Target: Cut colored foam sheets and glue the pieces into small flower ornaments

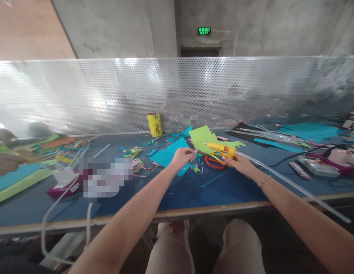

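My left hand [184, 156] is closed in a pinch on a small pink paper piece [196, 151] above the middle of the table. To its right, my right hand [241, 163] is wrapped round a yellow hot glue gun [221, 148], its nozzle pointing left towards my left hand. A long clear glue stick [291, 182] runs out of the gun's back and over the table edge. Beneath the hands lie a blue paper sheet [168, 153], a cut light green sheet [202, 137] and a red ring-shaped item [213, 163], partly hidden by my right hand.
Paper scraps [133, 152] litter the blue table [177, 196]. A yellow roll [155, 125] stands before the perforated metal screen [131, 95]. Purple power strips lie on both sides, one at left [62, 189] with white cables. Another person's hand [5, 160] rests at far left.
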`<state>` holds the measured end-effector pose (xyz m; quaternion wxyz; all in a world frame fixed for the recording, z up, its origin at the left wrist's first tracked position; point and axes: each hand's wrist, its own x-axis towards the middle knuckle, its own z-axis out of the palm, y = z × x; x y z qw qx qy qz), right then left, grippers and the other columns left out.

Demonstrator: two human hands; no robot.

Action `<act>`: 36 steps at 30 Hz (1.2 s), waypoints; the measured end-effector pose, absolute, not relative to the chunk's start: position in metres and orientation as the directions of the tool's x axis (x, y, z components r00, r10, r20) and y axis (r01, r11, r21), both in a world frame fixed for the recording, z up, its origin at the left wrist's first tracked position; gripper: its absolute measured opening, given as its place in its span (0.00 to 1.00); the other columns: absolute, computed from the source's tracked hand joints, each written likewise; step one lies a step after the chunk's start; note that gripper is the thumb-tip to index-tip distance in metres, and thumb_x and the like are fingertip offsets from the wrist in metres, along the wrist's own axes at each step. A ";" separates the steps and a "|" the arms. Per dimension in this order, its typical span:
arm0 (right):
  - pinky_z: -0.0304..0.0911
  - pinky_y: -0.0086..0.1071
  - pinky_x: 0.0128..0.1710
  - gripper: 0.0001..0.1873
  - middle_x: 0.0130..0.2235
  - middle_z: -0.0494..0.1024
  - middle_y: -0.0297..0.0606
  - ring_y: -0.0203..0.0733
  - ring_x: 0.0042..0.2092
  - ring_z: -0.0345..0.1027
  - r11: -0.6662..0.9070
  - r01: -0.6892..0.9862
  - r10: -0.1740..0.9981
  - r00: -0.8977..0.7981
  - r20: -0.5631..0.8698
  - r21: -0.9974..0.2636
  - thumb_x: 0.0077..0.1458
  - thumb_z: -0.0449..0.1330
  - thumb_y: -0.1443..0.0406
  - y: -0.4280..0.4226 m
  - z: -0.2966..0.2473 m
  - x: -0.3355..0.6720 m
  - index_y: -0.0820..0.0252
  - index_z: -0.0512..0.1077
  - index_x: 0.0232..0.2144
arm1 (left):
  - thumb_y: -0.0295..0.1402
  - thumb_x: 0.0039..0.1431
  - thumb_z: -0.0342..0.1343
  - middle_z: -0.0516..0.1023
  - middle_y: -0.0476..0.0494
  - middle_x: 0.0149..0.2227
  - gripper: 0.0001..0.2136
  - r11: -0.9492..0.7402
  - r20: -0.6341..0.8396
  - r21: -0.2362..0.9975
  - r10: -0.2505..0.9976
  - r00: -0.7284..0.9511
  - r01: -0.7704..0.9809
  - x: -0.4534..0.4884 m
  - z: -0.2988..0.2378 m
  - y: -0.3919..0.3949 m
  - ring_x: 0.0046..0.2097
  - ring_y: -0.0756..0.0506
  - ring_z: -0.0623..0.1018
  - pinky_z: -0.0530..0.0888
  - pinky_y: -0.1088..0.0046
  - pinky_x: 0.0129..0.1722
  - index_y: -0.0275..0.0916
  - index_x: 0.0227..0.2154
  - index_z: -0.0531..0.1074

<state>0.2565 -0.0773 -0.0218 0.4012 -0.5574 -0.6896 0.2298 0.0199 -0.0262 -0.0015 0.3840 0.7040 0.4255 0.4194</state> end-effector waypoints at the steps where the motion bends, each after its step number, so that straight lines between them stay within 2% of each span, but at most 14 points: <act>1: 0.62 0.33 0.32 0.18 0.30 0.74 0.39 0.42 0.32 0.66 0.293 0.617 0.944 -0.064 0.323 -0.731 0.45 0.55 0.53 -0.078 -0.021 0.256 0.61 0.70 0.32 | 0.42 0.42 0.55 0.67 0.49 0.13 0.13 -0.345 0.265 0.894 0.921 0.286 0.286 0.020 -0.001 -0.026 0.18 0.53 0.65 0.62 0.77 0.20 0.35 0.17 0.70; 4: 0.61 0.32 0.30 0.18 0.31 0.74 0.38 0.41 0.30 0.65 0.324 0.666 0.931 -0.097 0.352 -0.672 0.44 0.56 0.56 -0.078 -0.019 0.254 0.61 0.70 0.35 | 0.43 0.42 0.55 0.66 0.49 0.13 0.14 -0.340 0.257 0.895 0.922 0.290 0.289 0.020 -0.001 -0.026 0.18 0.53 0.64 0.62 0.77 0.20 0.35 0.17 0.70; 8: 0.61 0.32 0.31 0.19 0.33 0.74 0.39 0.41 0.32 0.66 0.317 0.646 0.933 -0.082 0.350 -0.694 0.44 0.57 0.59 -0.080 -0.019 0.250 0.61 0.68 0.40 | 0.43 0.42 0.56 0.67 0.48 0.14 0.14 -0.341 0.253 0.898 0.917 0.307 0.277 0.021 -0.004 -0.024 0.19 0.52 0.66 0.63 0.76 0.21 0.34 0.17 0.70; 14: 0.62 0.35 0.37 0.22 0.35 0.75 0.39 0.46 0.38 0.67 0.211 0.730 0.967 -0.056 0.250 -0.651 0.45 0.55 0.53 -0.085 -0.018 0.249 0.60 0.71 0.40 | 0.45 0.43 0.54 0.70 0.47 0.16 0.16 -0.392 0.282 0.859 0.899 0.334 0.330 0.022 -0.010 -0.022 0.19 0.52 0.67 0.64 0.77 0.21 0.34 0.19 0.71; 18: 0.62 0.37 0.41 0.26 0.37 0.75 0.39 0.48 0.41 0.67 0.207 0.760 0.972 -0.086 0.220 -0.616 0.47 0.52 0.50 -0.085 -0.017 0.249 0.60 0.68 0.44 | 0.47 0.44 0.52 0.70 0.47 0.17 0.18 -0.415 0.287 0.834 0.890 0.355 0.365 0.022 -0.011 -0.021 0.20 0.52 0.68 0.64 0.77 0.21 0.34 0.20 0.71; 22: 0.60 0.37 0.44 0.26 0.42 0.73 0.40 0.48 0.44 0.66 0.242 0.779 0.962 -0.117 0.245 -0.579 0.47 0.52 0.51 -0.085 -0.019 0.249 0.59 0.67 0.45 | 0.48 0.45 0.50 0.68 0.47 0.15 0.19 -0.444 0.295 0.804 0.876 0.383 0.396 0.021 -0.013 -0.020 0.19 0.52 0.68 0.64 0.77 0.21 0.34 0.19 0.71; 31: 0.60 0.37 0.45 0.25 0.43 0.73 0.40 0.47 0.45 0.65 0.264 0.784 0.960 -0.160 0.228 -0.562 0.49 0.51 0.52 -0.084 -0.020 0.249 0.59 0.67 0.46 | 0.43 0.44 0.53 0.70 0.47 0.16 0.14 -0.433 0.274 0.816 0.873 0.403 0.384 0.022 -0.017 -0.019 0.19 0.52 0.68 0.64 0.78 0.20 0.34 0.20 0.72; 36: 0.61 0.35 0.43 0.25 0.42 0.73 0.40 0.46 0.43 0.66 0.225 0.798 0.970 -0.129 0.206 -0.559 0.48 0.52 0.51 -0.084 -0.019 0.248 0.60 0.67 0.45 | 0.41 0.44 0.53 0.71 0.47 0.16 0.13 -0.437 0.280 0.813 0.873 0.401 0.385 0.022 -0.016 -0.018 0.20 0.52 0.69 0.65 0.77 0.21 0.34 0.20 0.72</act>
